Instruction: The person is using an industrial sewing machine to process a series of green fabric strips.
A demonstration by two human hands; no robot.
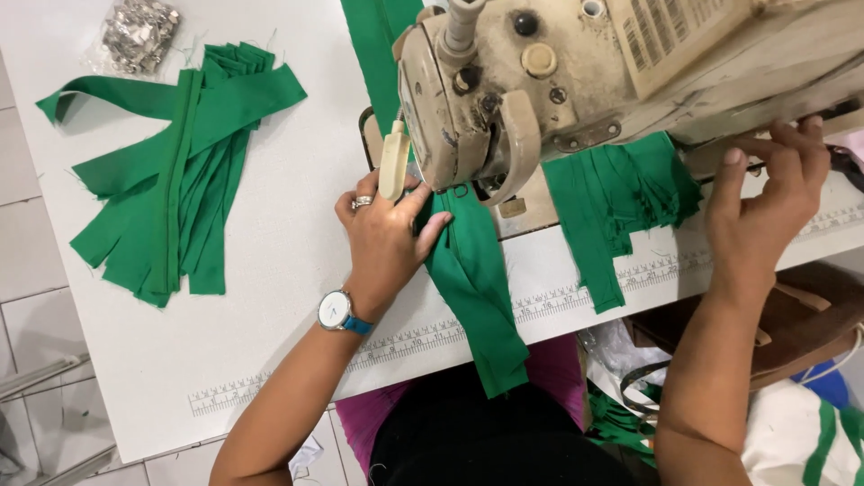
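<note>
Green strip (468,270) pinned flat by left hand (385,241) on white table (270,297) (right hand (765,207) open).

Single head-worn view: looks steeply down from above and close over the white counter (270,297), facing the sewing machine (558,81) at the top, the wearer's lap at the bottom edge.

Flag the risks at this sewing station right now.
1. The left hand presses the folded green fabric strip right beside the presser foot of the worn beige sewing machine; fingertips could get nicked there.
2. The strip's tail hangs off the white table edge; its weight might pull the seam off line.
3. The right hand reaches under the machine, away from the strip, so guidance is one-handed.
</note>
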